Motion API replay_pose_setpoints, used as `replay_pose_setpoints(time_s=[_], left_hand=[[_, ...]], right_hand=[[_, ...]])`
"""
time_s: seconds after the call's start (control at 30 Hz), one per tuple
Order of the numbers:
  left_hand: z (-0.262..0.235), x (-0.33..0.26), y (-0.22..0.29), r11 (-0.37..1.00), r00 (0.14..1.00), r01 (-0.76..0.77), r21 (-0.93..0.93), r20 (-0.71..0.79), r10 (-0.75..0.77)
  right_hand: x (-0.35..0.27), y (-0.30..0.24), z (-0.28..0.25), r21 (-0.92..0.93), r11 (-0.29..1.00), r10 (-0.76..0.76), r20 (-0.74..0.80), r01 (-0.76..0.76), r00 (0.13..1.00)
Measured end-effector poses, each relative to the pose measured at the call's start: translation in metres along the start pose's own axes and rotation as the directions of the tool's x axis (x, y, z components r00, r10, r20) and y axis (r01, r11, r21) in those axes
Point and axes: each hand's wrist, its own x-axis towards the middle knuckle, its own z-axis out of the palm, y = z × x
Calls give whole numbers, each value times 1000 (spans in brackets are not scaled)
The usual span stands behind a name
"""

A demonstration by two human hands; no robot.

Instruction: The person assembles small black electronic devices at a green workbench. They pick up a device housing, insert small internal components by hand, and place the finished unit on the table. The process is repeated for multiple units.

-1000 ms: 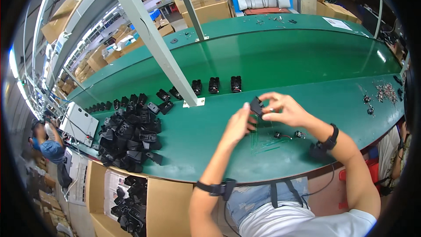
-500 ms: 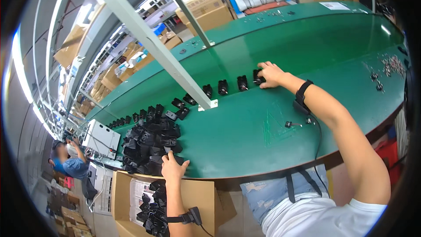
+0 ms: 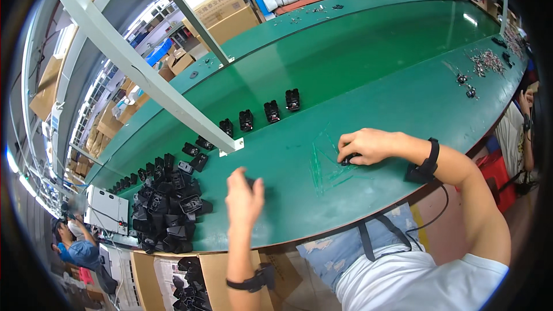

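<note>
Bench (image 3: 288,201): long, green, smooth, with a soft sheen; its near edge bows; pale green scratches mark the top beside the right hand. A raised shelf (image 3: 253,37) of like green runs along the far side.

Post (image 3: 144,80): pale grey metal, square in section, slanting, bolted by a plate.

Room: brown cardboard boxes (image 3: 227,17) behind the shelf; a white metal case (image 3: 106,210) at left; a co-worker in a blue top (image 3: 83,253) beyond it; red plastic stool (image 3: 498,181) at right.

Heap (image 3: 167,201): matte black plastic housings, angular and hollow, piled at the bench's left.

Row (image 3: 272,111): blocky black units, spaced along the foot of the shelf.

Carton (image 3: 227,276): open brown cardboard, below the bench edge, black parts inside.

Screws (image 3: 487,62): small, silvery, scattered far right.

Left hand (image 3: 245,198): above the bench, right of the heap; thumb and fingers grasping a black piece (image 3: 251,183), mostly hidden, shape unclear.

Right hand (image 3: 366,147): fingers curled down, grasping a small black module (image 3: 348,160) at the bench top, beside the scratches.
</note>
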Motion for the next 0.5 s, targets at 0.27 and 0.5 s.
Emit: replay_pose_setpoints(time_s=[0.27,0.5], left_hand=[[92,53,98,951,995,-64,-302,47,82],[137,78,115,844,986,-93,-529,71,153]], right_hand=[[-4,27,11,316,947,146,-273,-55,951],[-16,47,10,422,882,357,-302,-212,884]])
